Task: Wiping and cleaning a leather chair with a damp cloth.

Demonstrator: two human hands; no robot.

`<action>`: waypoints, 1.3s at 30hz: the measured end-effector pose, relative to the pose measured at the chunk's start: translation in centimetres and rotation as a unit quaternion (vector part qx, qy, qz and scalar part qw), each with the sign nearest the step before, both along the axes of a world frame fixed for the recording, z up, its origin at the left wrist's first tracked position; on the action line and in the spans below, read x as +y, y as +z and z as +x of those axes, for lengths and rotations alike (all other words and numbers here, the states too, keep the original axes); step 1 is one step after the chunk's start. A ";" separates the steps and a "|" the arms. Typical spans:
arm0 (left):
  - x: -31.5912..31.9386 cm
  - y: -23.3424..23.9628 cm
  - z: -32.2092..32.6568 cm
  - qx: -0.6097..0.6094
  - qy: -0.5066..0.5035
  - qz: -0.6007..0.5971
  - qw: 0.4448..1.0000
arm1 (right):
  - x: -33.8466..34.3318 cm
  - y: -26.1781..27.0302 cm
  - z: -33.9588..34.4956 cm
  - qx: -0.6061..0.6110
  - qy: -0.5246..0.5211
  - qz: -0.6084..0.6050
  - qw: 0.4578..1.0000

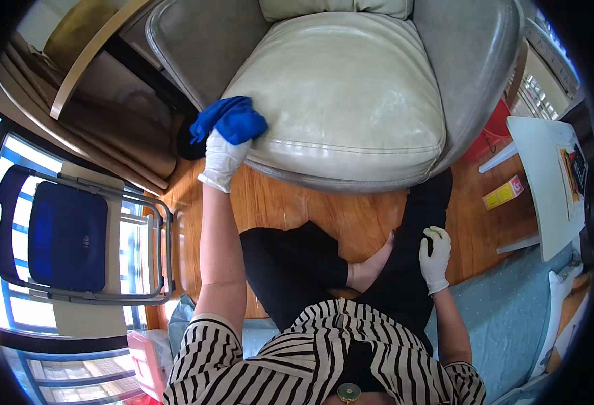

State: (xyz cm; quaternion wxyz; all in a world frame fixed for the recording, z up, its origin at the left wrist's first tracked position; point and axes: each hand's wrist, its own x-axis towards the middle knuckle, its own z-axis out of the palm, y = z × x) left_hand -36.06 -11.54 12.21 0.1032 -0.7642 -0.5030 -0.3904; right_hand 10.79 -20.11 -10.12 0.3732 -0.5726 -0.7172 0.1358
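Note:
A grey leather armchair (471, 66) with a pale, glossy seat cushion (347, 91) stands in front of me. My left hand (226, 157), in a white glove, grips a bunched blue cloth (236, 119) at the front left corner of the cushion. The cloth covers most of those fingers. My right hand (435, 255), also gloved in white, rests on my black-trousered leg (418, 223) with fingers curled and apart. Nothing shows in it.
A folded chair (69, 235) with a blue seat leans at the left by the window. To the right are a white table (542, 187), a red bucket (494, 126) and a yellow box (503, 193) on the wood floor (297, 205). Brown curtains (124, 139) hang at the upper left.

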 end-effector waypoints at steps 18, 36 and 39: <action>-1.3 -3.0 21.3 -0.239 -0.140 -0.050 0.960 | -0.4 0.3 -0.1 0.037 0.000 0.013 0.999; -0.9 -21.9 12.6 -0.752 0.129 -0.009 0.646 | 0.0 -0.2 0.4 0.034 -0.020 0.032 0.999; -0.7 -22.7 15.8 -0.903 0.074 -0.189 0.378 | 0.2 -0.3 0.5 0.038 -0.022 0.040 0.998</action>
